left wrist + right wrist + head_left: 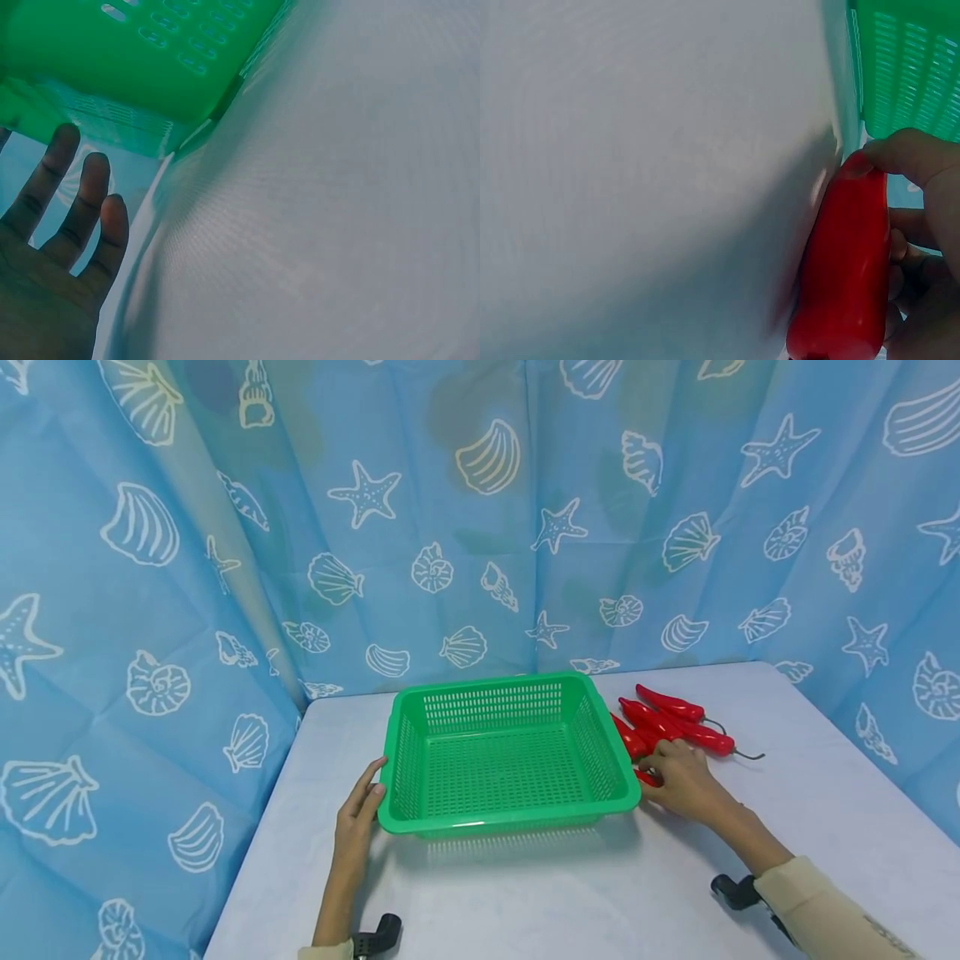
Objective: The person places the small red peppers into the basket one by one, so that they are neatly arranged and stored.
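A green perforated plastic basket (517,819) stands on the white-covered table, with nothing in it. At its left side, my left hand (356,818) has its fingertips right at the rim. In the left wrist view, the fingers of that hand (56,232) are spread and relaxed below the basket's wall (97,75). My right hand (690,785) is just right of the basket, its thumb and fingers gripping a red chili pepper (844,262) close over the tablecloth. Mostly hidden by the hand in the head view, that pepper lies near other red chili peppers (697,735).
The white tablecloth (510,902) covers the table. Behind and on both sides hangs a blue curtain (420,627) with shells and starfish. A black wrist camera (735,891) sits on the right forearm, another (386,932) on the left.
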The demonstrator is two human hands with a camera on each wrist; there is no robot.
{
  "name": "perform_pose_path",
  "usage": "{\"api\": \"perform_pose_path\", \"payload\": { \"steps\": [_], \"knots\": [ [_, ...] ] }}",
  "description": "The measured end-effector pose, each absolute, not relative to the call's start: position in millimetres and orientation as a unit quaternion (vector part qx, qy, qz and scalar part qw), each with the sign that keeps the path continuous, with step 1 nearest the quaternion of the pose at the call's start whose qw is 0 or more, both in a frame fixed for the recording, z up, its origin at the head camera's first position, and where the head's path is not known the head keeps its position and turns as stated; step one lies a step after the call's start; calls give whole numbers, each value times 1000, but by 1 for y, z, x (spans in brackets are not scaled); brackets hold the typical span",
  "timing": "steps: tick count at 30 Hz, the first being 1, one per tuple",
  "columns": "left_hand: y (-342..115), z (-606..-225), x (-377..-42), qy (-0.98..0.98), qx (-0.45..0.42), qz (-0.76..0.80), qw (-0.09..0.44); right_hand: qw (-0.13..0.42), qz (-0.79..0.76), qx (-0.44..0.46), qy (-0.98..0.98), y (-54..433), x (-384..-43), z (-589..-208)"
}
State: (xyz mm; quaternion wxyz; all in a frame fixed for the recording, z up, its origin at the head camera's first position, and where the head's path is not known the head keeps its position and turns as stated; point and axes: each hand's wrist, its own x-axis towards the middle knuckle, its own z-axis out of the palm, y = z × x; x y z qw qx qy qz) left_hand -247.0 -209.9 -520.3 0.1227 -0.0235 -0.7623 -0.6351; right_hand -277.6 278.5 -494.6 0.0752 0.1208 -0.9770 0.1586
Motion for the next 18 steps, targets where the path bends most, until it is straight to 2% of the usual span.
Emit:
{"api": "perform_pose_path", "payload": {
  "steps": [8,18],
  "knots": [
    [-210,-522,-247,-765,-23,-632,121,110,116,123,-979,278,-279,-499],
    [-211,-520,-248,-766,-25,-631,120,133,140,103,-976,277,-276,-489]
  ]
}}
